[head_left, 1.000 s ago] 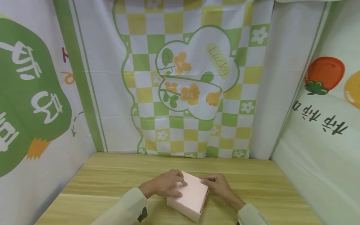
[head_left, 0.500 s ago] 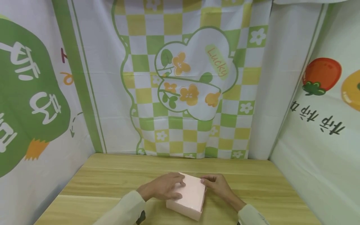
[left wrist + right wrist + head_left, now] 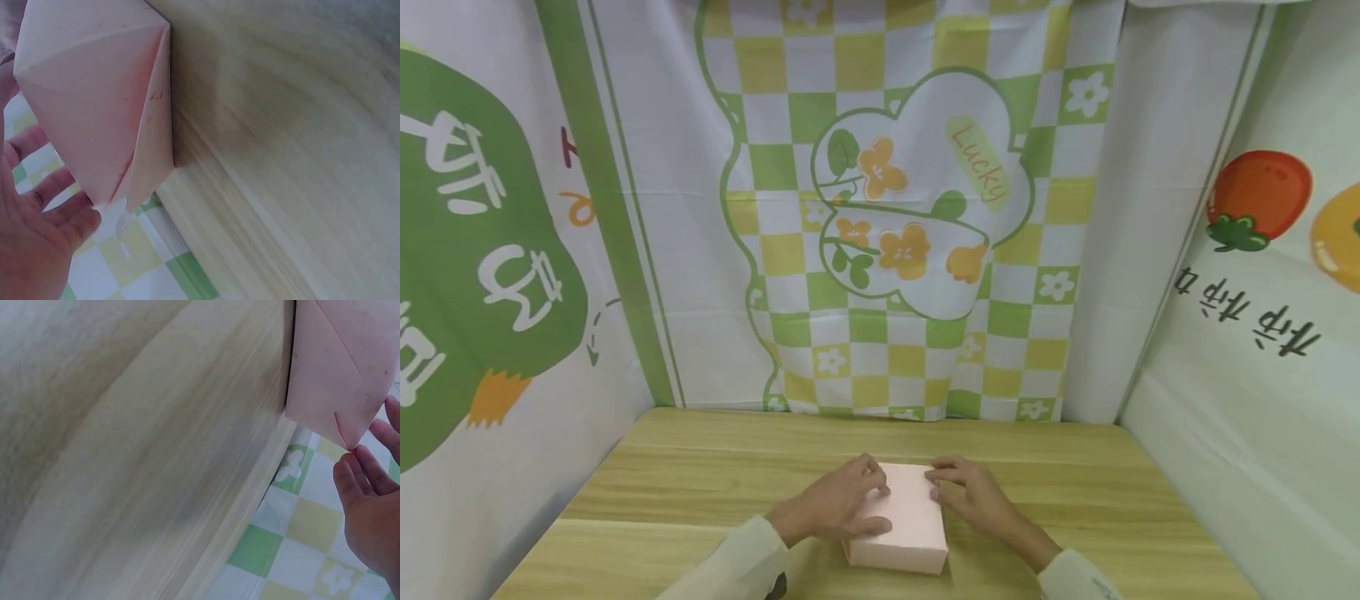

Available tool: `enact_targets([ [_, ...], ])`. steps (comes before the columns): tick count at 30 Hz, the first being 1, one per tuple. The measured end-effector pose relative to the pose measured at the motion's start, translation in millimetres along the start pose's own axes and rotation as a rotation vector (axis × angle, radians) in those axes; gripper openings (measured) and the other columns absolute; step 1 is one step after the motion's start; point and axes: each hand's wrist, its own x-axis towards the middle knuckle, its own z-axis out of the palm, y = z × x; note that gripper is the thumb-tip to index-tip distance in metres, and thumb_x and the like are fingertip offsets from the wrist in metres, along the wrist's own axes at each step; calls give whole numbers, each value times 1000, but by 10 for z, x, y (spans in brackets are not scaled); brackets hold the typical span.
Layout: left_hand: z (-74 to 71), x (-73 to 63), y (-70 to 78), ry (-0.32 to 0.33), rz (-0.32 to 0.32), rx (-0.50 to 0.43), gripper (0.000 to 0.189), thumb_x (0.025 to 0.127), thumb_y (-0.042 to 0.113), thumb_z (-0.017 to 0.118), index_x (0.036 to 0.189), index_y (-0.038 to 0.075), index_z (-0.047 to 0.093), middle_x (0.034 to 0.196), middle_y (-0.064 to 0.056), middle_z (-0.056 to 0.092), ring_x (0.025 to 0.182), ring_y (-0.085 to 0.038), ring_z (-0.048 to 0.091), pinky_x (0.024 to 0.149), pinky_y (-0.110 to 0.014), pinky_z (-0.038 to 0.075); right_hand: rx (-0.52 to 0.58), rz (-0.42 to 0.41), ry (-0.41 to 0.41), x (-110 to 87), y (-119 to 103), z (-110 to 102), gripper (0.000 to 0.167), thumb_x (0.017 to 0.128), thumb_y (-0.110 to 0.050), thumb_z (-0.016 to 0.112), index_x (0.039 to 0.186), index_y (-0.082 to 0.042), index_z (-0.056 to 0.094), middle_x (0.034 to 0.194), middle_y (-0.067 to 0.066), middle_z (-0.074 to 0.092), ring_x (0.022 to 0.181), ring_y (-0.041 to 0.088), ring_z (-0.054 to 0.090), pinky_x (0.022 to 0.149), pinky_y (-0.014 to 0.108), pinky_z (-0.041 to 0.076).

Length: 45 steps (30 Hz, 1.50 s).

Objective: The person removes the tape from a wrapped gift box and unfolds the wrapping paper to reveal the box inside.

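A pale pink folded-paper box (image 3: 906,508) sits on the table with its flat top up. My left hand (image 3: 838,500) holds its left side, thumb over the top and bent fingers along the far left edge. At its far right corner, my right hand (image 3: 977,496) has thumb and fingertips on the edge. Creases and a loose-edged fold show on the box side (image 3: 94,100) in the left wrist view. The right wrist view shows a slit at the pointed corner of the box (image 3: 340,369), fingertips right beside it.
The wood-grain table (image 3: 715,467) ends at a checked green and yellow cloth (image 3: 917,358) hanging behind it. Printed cloth walls stand close on the left (image 3: 490,250) and right (image 3: 1262,375).
The box has turned so that its near side faces me more squarely. My right thumb and index finger, earlier together at the corner, are now spread apart on the edge.
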Motion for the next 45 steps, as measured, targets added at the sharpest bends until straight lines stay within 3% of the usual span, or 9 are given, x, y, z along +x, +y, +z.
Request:
enact_targets([
  [5, 15, -2, 33, 24, -18, 38, 43, 92, 54, 61, 111, 15, 62, 114, -1, 53, 95, -8, 50, 79, -20, 50, -78, -87, 41, 0, 2, 34, 27, 93, -20, 67, 112, -1, 71, 125, 22, 64, 114, 41, 62, 95, 56, 51],
  [12, 44, -11, 86, 54, -54, 81, 44, 91, 56, 61, 109, 16, 61, 113, -3, 55, 96, -11, 52, 78, -22, 51, -127, -205, 132, -9, 31, 89, 14, 84, -9, 75, 97, -7, 78, 108, 13, 70, 99, 30, 67, 84, 42, 58],
  [17, 66, -17, 112, 62, -83, 87, 46, 91, 57, 60, 110, 16, 62, 114, -3, 55, 96, -12, 52, 74, -21, 51, -155, -241, 146, -27, 25, 88, 10, 82, -9, 77, 92, -8, 79, 97, 7, 69, 89, 21, 66, 76, 30, 58],
  [22, 80, -24, 121, 76, -96, 82, 45, 90, 57, 61, 109, 16, 63, 114, -3, 55, 95, -11, 51, 73, -19, 50, -188, -278, 139, -47, -7, 71, 9, 81, -8, 78, 90, -9, 79, 92, 3, 68, 85, 16, 64, 74, 27, 57],
  [24, 83, -26, 119, 76, -100, 83, 45, 90, 57, 61, 109, 16, 63, 114, -3, 55, 96, -11, 52, 72, -19, 50, -199, -250, 116, -44, -43, 56, 8, 82, -9, 77, 90, -11, 79, 92, 1, 68, 85, 15, 64, 74, 27, 56],
  [31, 86, -37, 109, 88, -91, 83, 45, 91, 56, 61, 109, 15, 64, 114, -3, 55, 97, -12, 53, 71, -19, 50, -180, -28, -70, 89, -262, -38, 3, 85, -8, 73, 86, -9, 75, 82, -4, 65, 75, 2, 58, 68, 21, 54],
  [40, 91, -49, 111, 110, -75, 92, 45, 91, 56, 60, 109, 15, 64, 115, -5, 56, 98, -14, 53, 67, -19, 49, -164, 30, -163, 172, -314, -68, 6, 84, -5, 73, 83, -9, 69, 77, -5, 62, 68, -1, 51, 61, 17, 48],
  [45, 94, -51, 111, 116, -67, 89, 45, 91, 56, 59, 108, 15, 64, 115, -5, 56, 98, -15, 54, 68, -20, 50, -111, -14, -191, 158, -267, -94, 9, 87, -4, 70, 95, -6, 69, 80, -3, 59, 71, -1, 49, 62, 17, 47],
])
